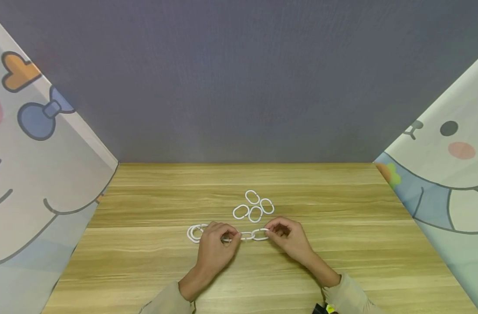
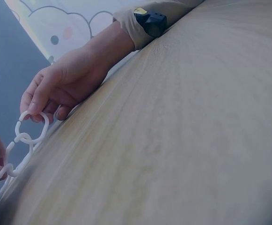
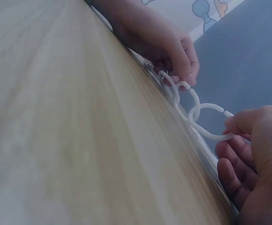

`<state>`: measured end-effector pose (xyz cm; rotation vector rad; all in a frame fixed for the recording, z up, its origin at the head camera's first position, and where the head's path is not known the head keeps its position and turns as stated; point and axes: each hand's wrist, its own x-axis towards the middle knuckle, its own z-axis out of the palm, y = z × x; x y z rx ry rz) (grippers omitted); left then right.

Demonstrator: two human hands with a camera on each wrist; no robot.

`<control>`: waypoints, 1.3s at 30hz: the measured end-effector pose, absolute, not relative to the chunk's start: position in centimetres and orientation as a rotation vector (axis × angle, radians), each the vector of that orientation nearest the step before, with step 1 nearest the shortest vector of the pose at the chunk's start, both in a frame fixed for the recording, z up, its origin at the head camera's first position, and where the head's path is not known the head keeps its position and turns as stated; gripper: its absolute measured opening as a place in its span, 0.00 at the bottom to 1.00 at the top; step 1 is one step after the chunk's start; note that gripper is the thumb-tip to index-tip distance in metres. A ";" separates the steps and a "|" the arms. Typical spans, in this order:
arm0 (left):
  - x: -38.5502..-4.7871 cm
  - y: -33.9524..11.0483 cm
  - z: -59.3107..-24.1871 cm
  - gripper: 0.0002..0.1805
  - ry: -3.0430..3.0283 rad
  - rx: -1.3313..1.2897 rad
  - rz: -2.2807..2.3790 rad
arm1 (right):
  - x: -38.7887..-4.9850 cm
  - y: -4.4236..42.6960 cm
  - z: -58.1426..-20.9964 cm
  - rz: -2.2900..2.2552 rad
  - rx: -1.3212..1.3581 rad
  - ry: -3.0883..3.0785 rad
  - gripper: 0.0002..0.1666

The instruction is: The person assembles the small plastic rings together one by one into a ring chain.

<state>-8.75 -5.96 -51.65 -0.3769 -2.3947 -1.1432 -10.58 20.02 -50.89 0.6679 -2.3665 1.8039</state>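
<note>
A chain of oval white plastic rings, each with a narrow gap where visible, stretches between my two hands just over the wooden table. My right hand [image 1: 291, 240] pinches the chain's end ring [image 1: 260, 229] between thumb and fingertips; its gap shows close to the thumb in the right wrist view. My left hand [image 1: 216, 246] pinches the chain further left, its fingers covering part of a ring. The linked ring [image 3: 196, 101] between the hands passes through the end ring. Left of my left hand, more chain rings [image 1: 190, 238] lie bunched on the table.
Several loose white rings [image 1: 256, 222] lie close together on the wooden table [image 1: 152, 196], beyond the hands. A grey wall [image 1: 239, 87] rises at the table's back. Panels with cartoon drawings stand at both sides. A black device [image 2: 152, 22] is strapped at the right sleeve.
</note>
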 end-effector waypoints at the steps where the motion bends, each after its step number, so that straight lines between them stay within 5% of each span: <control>1: -8.7 -6.0 -51.7 0.10 -2.393 -0.385 -1.134 | -10.5 20.0 -50.9 1.805 0.670 -2.370 0.09; 39: -8.6 -6.0 -51.7 0.06 -2.416 -0.653 -1.140 | -10.1 19.0 -51.2 1.844 0.709 -2.376 0.11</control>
